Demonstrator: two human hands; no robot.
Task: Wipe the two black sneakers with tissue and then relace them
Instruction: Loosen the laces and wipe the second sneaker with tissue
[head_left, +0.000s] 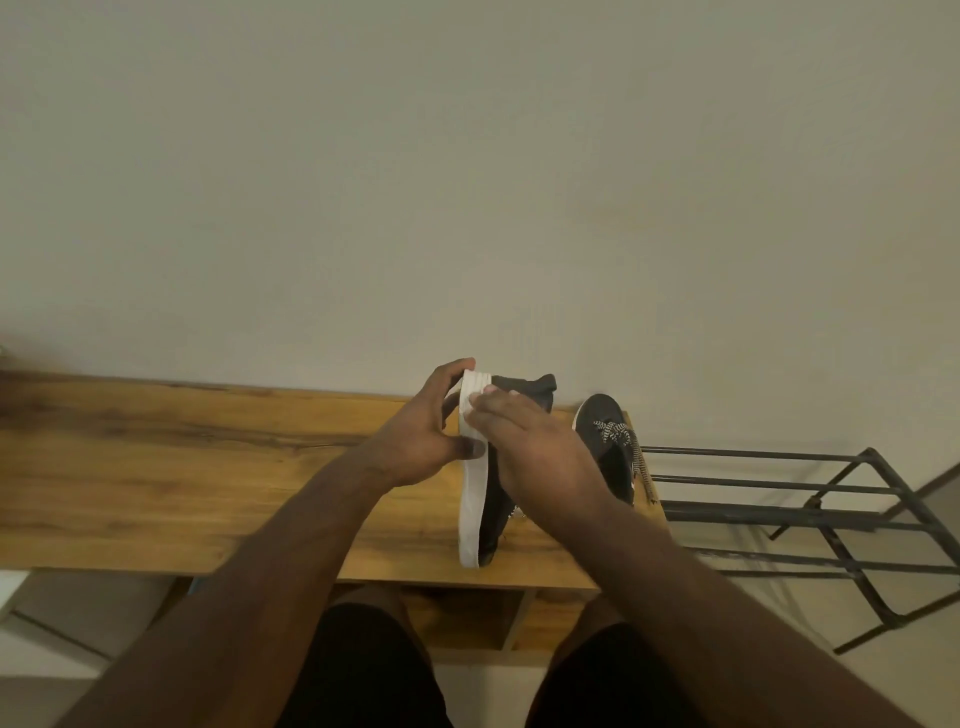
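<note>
While my left hand (415, 441) grips the sneaker (475, 499) on edge at frame centre, my right hand (524, 441) presses tissue (475, 402) against its white sole. Second sneaker (605, 441), right on the table (208, 493), looks laced; relacing remains.

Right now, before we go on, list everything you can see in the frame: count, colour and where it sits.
held sneaker: 1, black with white sole, tipped on its side over the wooden shelf, sole facing left
second sneaker: 1, black, standing on the shelf's right end
shoelace: 1, black-and-white patterned, lying across the second sneaker and trailing toward the shelf edge
tissue: 1, white, a small piece showing at the right fingertips against the sole
wooden shelf: 1, brown, against the wall
metal rack: 1, black, right of the shelf
wall: 1, off-white, behind
left hand: 1, grips the held sneaker's sole
right hand: 1, over the held sneaker, fingertips at the sole
</note>
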